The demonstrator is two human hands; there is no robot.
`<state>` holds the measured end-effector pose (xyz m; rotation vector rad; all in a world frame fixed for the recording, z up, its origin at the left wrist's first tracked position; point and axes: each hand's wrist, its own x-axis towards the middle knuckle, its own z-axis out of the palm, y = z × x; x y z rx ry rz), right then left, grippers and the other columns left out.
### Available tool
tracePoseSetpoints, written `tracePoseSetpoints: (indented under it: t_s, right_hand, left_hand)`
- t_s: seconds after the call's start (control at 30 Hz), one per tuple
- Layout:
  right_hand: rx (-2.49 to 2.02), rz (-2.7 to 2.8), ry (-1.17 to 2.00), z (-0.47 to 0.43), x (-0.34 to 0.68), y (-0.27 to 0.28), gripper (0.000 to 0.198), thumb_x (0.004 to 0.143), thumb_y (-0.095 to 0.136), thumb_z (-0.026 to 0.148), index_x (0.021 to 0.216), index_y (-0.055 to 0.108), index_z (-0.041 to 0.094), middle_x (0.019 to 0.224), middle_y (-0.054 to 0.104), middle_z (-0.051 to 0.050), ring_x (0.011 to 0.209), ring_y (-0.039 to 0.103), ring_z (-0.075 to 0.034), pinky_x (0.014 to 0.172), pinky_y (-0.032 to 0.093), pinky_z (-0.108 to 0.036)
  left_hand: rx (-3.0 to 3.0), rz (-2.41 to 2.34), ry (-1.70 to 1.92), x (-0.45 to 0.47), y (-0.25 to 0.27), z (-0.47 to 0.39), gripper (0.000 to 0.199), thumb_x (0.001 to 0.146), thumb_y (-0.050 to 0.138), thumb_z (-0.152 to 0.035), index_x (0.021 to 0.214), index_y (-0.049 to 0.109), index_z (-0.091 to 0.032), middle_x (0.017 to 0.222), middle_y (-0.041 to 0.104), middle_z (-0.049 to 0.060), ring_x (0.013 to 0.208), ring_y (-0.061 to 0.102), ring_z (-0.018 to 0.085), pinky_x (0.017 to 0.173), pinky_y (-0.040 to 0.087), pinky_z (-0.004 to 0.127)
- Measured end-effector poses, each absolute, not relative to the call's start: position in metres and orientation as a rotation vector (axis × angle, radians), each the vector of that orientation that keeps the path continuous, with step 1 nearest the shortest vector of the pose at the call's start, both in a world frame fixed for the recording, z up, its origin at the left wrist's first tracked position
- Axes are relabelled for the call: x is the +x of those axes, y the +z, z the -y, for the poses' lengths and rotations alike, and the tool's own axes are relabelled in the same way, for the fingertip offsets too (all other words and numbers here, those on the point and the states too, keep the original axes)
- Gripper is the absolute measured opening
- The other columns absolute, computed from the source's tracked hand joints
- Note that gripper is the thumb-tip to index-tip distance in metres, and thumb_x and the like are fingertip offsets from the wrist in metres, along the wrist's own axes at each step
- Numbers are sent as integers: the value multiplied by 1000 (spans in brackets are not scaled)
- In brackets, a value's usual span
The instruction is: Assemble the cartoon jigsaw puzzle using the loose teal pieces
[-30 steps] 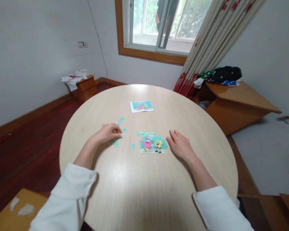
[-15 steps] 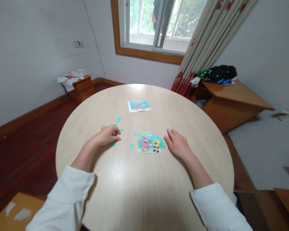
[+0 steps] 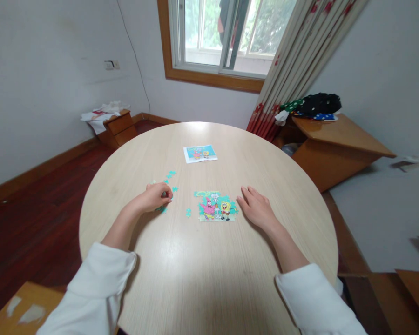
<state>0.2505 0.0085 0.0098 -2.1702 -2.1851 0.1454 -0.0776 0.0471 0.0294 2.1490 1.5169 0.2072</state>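
Over the loose teal puzzle pieces [image 3: 164,210] at the left, my left hand [image 3: 154,196] is closed in a pinch, with a puzzle piece at its fingertips, mostly hidden. My right hand [image 3: 254,204] lies open on the table, fingers stretched out, just right of the partly joined jigsaw puzzle [image 3: 216,209]. Cartoon figures, one pink and one yellow, show on that puzzle, and its upper right edge is uneven. A single puzzle piece [image 3: 188,212] lies between my left hand and the joined part.
On the round wooden table [image 3: 181,270], a picture sheet [image 3: 200,153] with the same cartoon figures lies beyond the puzzle. Several more loose pieces [image 3: 171,174] are scattered beyond my left hand. Clothes [image 3: 317,106] are piled on a tilted wooden cabinet [image 3: 342,135] at the right.
The thumb and fingers of my left hand have come together over the loose pieces. My right hand stays in place. The whole view has shifted slightly.
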Motion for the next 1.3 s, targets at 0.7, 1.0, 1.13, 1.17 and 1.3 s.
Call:
tracePoseSetpoints:
  t_s: [0.7, 1.0, 1.13, 1.17, 1.3]
  right_hand:
    - [-2185, 2174, 187, -7, 248, 14, 52, 96, 27, 37, 138, 41, 10, 146, 37, -18, 136, 32, -26, 108, 27, -42]
    - [-2190, 2164, 189, -7, 247, 14, 52, 96, 28, 37, 138, 41, 11, 146, 37, -18, 136, 33, -26, 108, 26, -42]
    - [-2194, 2158, 198, -7, 248, 14, 52, 96, 28, 37, 138, 41, 11, 146, 37, -18, 136, 32, -26, 108, 26, -42]
    - [-2195, 2157, 201, -7, 248, 14, 52, 96, 28, 37, 138, 41, 11, 146, 37, -18, 136, 32, -26, 108, 26, -42]
    - [-2191, 2147, 178, -8, 247, 13, 51, 95, 29, 37, 137, 42, 12, 146, 38, -17, 136, 33, -25, 108, 27, -42]
  left_hand:
    - [2135, -1563, 162, -79, 29, -47, 15, 72, 59, -26, 85, 59, -18, 81, 63, 3, 76, 56, 18, 80, 34, 32]
    - [2068, -1535, 208, -76, 31, -44, 12, 72, 55, -22, 83, 56, -17, 74, 60, 1, 70, 53, 16, 76, 35, 31]
    - [2061, -1654, 220, -77, 31, -46, 19, 69, 63, -25, 85, 59, -16, 81, 63, 4, 76, 56, 19, 78, 36, 32]
    - [2074, -1670, 220, -77, 30, -47, 21, 68, 65, -26, 86, 60, -16, 83, 64, 5, 78, 57, 20, 79, 35, 32]
    - [2134, -1653, 201, -76, 30, -47, 20, 70, 64, -25, 87, 63, -15, 87, 65, 6, 82, 58, 21, 84, 34, 34]
